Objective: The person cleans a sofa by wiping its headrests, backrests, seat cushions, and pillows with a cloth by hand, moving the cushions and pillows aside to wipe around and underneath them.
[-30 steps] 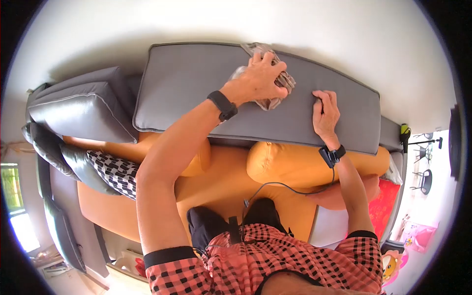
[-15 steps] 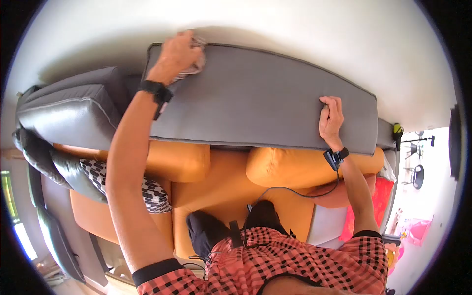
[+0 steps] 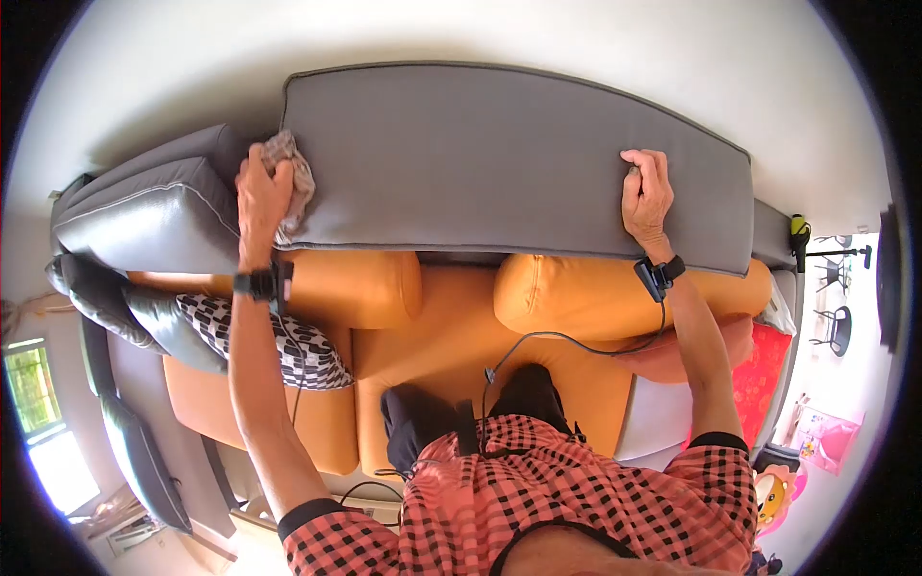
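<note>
My left hand (image 3: 261,200) is closed on a crumpled, patterned cleaning cloth (image 3: 296,187). It presses the cloth to the left end of a long grey backrest cushion (image 3: 480,158) with dark piping. On the right part of that cushion lies my right hand (image 3: 648,199), its fingers curled in. A small dark spot shows at those fingers, but whether they hold anything is hidden. Orange sofa cushions (image 3: 567,293) stand just below the grey backrest.
Left of the grey cushion is a shiny dark grey headrest (image 3: 144,226). A black-and-white pillow (image 3: 312,355) leans on the orange seat (image 3: 427,341). A cable (image 3: 547,334) hangs from my right wrist device (image 3: 660,276). The white wall (image 3: 538,34) rises behind the sofa.
My left hand has moved down and left with the cloth, from the cushion's top edge to its lower left end. My right hand keeps its place on the cushion.
</note>
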{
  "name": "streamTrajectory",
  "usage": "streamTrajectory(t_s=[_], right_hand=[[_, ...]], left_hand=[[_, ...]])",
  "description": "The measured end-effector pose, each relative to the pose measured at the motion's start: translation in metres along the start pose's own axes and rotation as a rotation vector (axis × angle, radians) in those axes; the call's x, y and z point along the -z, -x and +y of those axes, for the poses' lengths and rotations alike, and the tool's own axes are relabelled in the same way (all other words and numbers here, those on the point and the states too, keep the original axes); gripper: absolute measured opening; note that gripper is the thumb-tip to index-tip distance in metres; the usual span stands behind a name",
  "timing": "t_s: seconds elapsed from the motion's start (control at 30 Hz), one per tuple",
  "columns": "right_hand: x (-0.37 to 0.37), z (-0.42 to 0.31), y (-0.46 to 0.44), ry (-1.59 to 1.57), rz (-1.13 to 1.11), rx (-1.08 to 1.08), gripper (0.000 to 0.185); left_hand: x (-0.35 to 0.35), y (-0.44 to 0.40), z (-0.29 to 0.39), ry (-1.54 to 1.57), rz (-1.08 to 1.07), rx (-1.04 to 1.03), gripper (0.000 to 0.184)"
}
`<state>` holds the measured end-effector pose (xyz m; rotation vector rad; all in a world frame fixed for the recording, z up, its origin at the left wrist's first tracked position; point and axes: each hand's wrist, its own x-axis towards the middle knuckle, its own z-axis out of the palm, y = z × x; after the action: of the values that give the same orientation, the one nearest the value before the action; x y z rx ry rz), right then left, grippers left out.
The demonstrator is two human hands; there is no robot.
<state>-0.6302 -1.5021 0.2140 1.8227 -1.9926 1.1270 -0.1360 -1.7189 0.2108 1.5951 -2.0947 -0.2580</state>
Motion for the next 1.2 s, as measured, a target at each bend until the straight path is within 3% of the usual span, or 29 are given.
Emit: streamTrajectory(t_s=[0.17, 0.27, 0.37, 0.4, 0.47, 0.5, 0.53, 0.57, 0.6, 0.63, 0.67, 0.77, 0.83, 0.93, 1.07, 1.2], right_hand=[[-0.001, -0.001, 0.000, 0.008, -0.008, -0.040, 0.023], [-0.001, -0.001, -0.001, 0.015, 0.022, -0.007, 0.023], [-0.001, -0.001, -0.003, 0.009, 0.038, 0.028, 0.024], [-0.001, -0.001, -0.004, 0.004, 0.036, 0.036, 0.024], [0.000, -0.001, -0.002, 0.011, 0.031, 0.040, 0.023], [0.002, -0.003, -0.002, -0.019, -0.004, -0.023, 0.023], [0.003, -0.003, -0.001, -0.006, -0.014, -0.042, 0.023], [0.004, -0.003, 0.000, 0.000, -0.026, -0.062, 0.022], [0.002, -0.004, -0.001, 0.003, -0.036, -0.077, 0.022], [0.000, -0.004, -0.002, 0.004, -0.012, -0.043, 0.022], [-0.001, -0.002, -0.003, 0.008, 0.011, -0.009, 0.022], [-0.002, 0.001, -0.002, 0.015, 0.036, 0.019, 0.022], [-0.003, 0.003, -0.001, 0.020, 0.036, 0.017, 0.022], [-0.004, 0.008, -0.001, 0.033, 0.038, 0.022, 0.023], [-0.001, 0.008, -0.004, 0.026, 0.059, 0.049, 0.023], [-0.001, 0.005, 0.001, 0.009, 0.044, 0.014, 0.023]], left_hand=[[0.003, 0.102, 0.036, -0.116, 0.254, -0.137, 0.055], [-0.014, 0.151, 0.064, -0.042, 0.270, 0.080, 0.057], [-0.065, 0.210, 0.037, 0.396, 0.176, 0.356, 0.051], [-0.065, 0.219, 0.052, 0.254, 0.201, 0.282, 0.049], [-0.042, 0.216, 0.084, 0.812, 0.199, 0.517, 0.049], [-0.018, 0.205, 0.107, 0.917, 0.196, 0.615, 0.050], [-0.005, 0.199, 0.102, 0.813, 0.163, 0.532, 0.050], [0.013, 0.173, 0.112, 0.605, 0.264, 0.271, 0.050], [0.025, 0.147, 0.115, 0.535, 0.300, 0.150, 0.049], [0.042, 0.113, 0.129, 0.598, 0.256, 0.148, 0.048], [0.047, 0.078, 0.121, 0.320, 0.263, -0.065, 0.048], [0.018, -0.032, 0.101, -0.010, 0.187, -0.293, 0.052], [-0.022, -0.080, 0.091, -0.073, -0.062, -0.150, 0.054], [-0.052, -0.095, 0.102, -0.270, -0.173, -0.007, 0.054], [-0.052, -0.083, 0.081, -0.153, -0.046, -0.177, 0.052], [-0.035, 0.003, 0.111, 0.084, 0.120, -0.294, 0.054]])
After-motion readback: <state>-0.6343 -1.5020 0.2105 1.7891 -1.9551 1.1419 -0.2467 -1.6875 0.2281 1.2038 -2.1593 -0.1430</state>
